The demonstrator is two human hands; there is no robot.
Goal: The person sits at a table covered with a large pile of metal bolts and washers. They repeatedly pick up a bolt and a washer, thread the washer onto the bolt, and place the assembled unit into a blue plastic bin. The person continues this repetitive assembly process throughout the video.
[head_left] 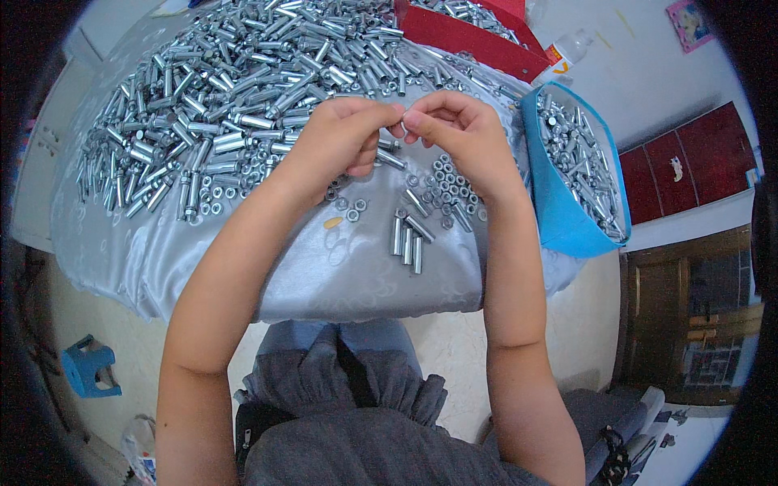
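My left hand (344, 139) and my right hand (472, 144) meet over the table, thumbs and forefingers pinched together fingertip to fingertip. Something small and pale shows between them, too small to name. Below the fingers, a metal bolt (391, 159) points out from under my left hand. Loose hex nuts (455, 176) lie in a cluster under my right hand. Several silvery sleeve anchors (408, 243) are laid side by side closer to me. A large heap of the same metal anchors and bolts (243, 81) spreads across the far and left part of the table.
A shiny grey-white cloth (365, 287) covers the table. On the right stands a blue fabric bin (567, 219) full of bolts. Behind it are a red box (470, 36) with more hardware and a plastic bottle (575, 47). A blue stool (91, 369) stands on the floor at left.
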